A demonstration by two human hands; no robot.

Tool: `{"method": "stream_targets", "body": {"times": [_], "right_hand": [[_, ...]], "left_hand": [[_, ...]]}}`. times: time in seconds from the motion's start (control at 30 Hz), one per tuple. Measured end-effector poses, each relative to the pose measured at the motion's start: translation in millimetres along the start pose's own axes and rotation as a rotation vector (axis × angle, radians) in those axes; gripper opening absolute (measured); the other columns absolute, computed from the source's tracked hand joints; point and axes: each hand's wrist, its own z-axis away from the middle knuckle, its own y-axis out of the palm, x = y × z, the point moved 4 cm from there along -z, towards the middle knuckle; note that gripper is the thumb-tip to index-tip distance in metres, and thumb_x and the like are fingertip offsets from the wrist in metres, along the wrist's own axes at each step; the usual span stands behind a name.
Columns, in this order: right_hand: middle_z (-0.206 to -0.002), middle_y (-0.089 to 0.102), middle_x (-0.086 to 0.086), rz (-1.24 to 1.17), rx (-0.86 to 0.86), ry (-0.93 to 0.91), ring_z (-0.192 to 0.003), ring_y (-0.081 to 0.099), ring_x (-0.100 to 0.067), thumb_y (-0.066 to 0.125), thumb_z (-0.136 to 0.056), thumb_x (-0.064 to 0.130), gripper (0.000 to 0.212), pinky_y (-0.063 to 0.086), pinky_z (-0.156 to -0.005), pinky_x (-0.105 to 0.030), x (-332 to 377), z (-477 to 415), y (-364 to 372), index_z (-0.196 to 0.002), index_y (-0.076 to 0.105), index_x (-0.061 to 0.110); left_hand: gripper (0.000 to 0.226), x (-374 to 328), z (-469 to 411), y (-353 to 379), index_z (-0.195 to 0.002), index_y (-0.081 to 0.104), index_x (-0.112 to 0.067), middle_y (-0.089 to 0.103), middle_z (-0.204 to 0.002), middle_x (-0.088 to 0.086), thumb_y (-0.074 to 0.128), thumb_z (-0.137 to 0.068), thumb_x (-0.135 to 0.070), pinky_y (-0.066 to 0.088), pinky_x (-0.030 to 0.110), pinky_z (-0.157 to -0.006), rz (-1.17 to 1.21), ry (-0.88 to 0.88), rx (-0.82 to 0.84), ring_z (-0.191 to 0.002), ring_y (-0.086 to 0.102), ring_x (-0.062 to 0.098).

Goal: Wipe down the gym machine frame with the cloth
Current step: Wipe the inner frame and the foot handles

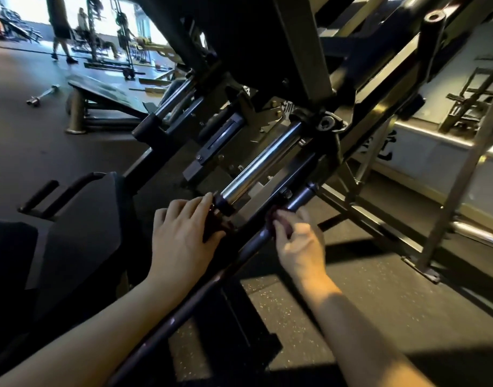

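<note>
A dark slanted frame bar (248,247) of the gym machine runs from the lower left up to the right. My right hand (298,241) pinches a dark red cloth (276,219) against this bar. My left hand (181,233) lies over another dark red bunch of cloth (214,229) at the lower end of a chrome guide rod (259,166), fingers fairly straight. Most of the cloth is hidden under both hands.
The black seat pad (80,236) with two handles (38,195) is at the left. The machine's carriage and upper beams (295,51) loom above. A flat bench (100,99) and a short bar (43,94) lie on the floor; people stand far back left.
</note>
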Motion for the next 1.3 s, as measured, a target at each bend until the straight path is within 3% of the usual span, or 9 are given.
{"method": "stream_targets", "body": {"times": [0.2,0.37,0.5,0.67,0.8,0.9,1.03,1.13,1.3], "right_hand": [[-0.12,0.051,0.006,0.142,0.284,-0.286,-0.099,0.059,-0.009,0.054,-0.102,0.032,0.026,0.054,-0.087,-0.028,22,44,29,-0.125,0.065,0.029],[-0.131,0.058,-0.008,0.103,0.001,0.001,-0.116,0.063,-0.023,0.058,-0.102,0.027,0.027,0.044,-0.093,-0.023,0,-14,-28,-0.128,0.064,0.022],[-0.121,0.059,-0.002,0.087,0.144,-0.068,-0.106,0.064,-0.022,0.059,-0.099,0.029,0.023,0.053,-0.092,-0.034,19,29,22,-0.119,0.066,0.021],[-0.112,0.063,0.002,0.02,0.384,-0.284,-0.104,0.061,-0.021,0.048,-0.106,0.025,0.031,0.042,-0.082,-0.011,27,31,26,-0.127,0.066,0.01],[-0.122,0.056,0.002,0.214,0.01,-0.138,-0.094,0.058,-0.011,0.053,-0.104,0.035,0.026,0.039,-0.079,-0.021,-7,-19,-17,-0.125,0.063,0.026],[-0.105,0.048,0.011,0.166,-0.044,-0.15,-0.092,0.057,-0.008,0.058,-0.101,0.033,0.021,0.043,-0.075,-0.022,-1,-4,3,-0.12,0.064,0.027],[-0.113,0.057,0.003,0.094,0.207,-0.3,-0.088,0.067,-0.017,0.064,-0.095,0.031,0.022,0.058,-0.073,-0.032,17,65,63,-0.116,0.068,0.028],[-0.118,0.056,0.001,0.089,0.378,-0.451,-0.107,0.062,-0.025,0.05,-0.103,0.031,0.026,0.051,-0.087,-0.03,20,63,68,-0.125,0.064,0.024],[-0.112,0.057,0.003,0.156,-0.062,-0.242,-0.087,0.056,-0.007,0.054,-0.102,0.033,0.026,0.045,-0.075,-0.024,-14,-11,-8,-0.124,0.066,0.025]], "left_hand": [[0.064,9,6,-6,-0.143,0.056,-0.015,0.067,-0.133,0.003,0.068,-0.089,-0.05,0.035,0.042,-0.101,-0.01,-0.094,0.008,-0.126,0.053,0.024],[0.057,10,15,-6,-0.138,0.06,-0.016,0.075,-0.114,0.002,0.073,-0.089,-0.041,0.032,0.039,-0.096,0.04,-0.144,-0.026,-0.115,0.058,0.023],[0.054,8,14,-6,-0.137,0.062,-0.017,0.075,-0.111,0.001,0.075,-0.089,-0.038,0.033,0.04,-0.099,0.057,-0.178,-0.041,-0.112,0.06,0.022],[0.055,7,11,-7,-0.136,0.064,-0.018,0.075,-0.109,0.002,0.077,-0.087,-0.039,0.034,0.042,-0.103,0.013,-0.203,-0.025,-0.112,0.06,0.022],[0.054,7,12,-4,-0.133,0.065,-0.02,0.074,-0.105,0.0,0.08,-0.085,-0.037,0.036,0.042,-0.105,0.049,-0.231,-0.039,-0.108,0.06,0.02],[0.055,8,13,-2,-0.134,0.065,-0.021,0.073,-0.106,-0.001,0.08,-0.084,-0.038,0.035,0.041,-0.107,0.051,-0.239,-0.055,-0.108,0.06,0.019],[0.055,8,13,0,-0.135,0.063,-0.022,0.074,-0.11,-0.001,0.079,-0.086,-0.04,0.035,0.042,-0.107,0.02,-0.229,-0.051,-0.111,0.06,0.02],[0.056,7,13,-2,-0.137,0.062,-0.023,0.074,-0.11,0.0,0.078,-0.086,-0.041,0.034,0.042,-0.108,0.012,-0.238,-0.045,-0.113,0.06,0.02],[0.055,8,13,-1,-0.136,0.063,-0.023,0.074,-0.108,0.0,0.079,-0.086,-0.038,0.033,0.04,-0.106,0.043,-0.237,-0.049,-0.11,0.059,0.02]]}}
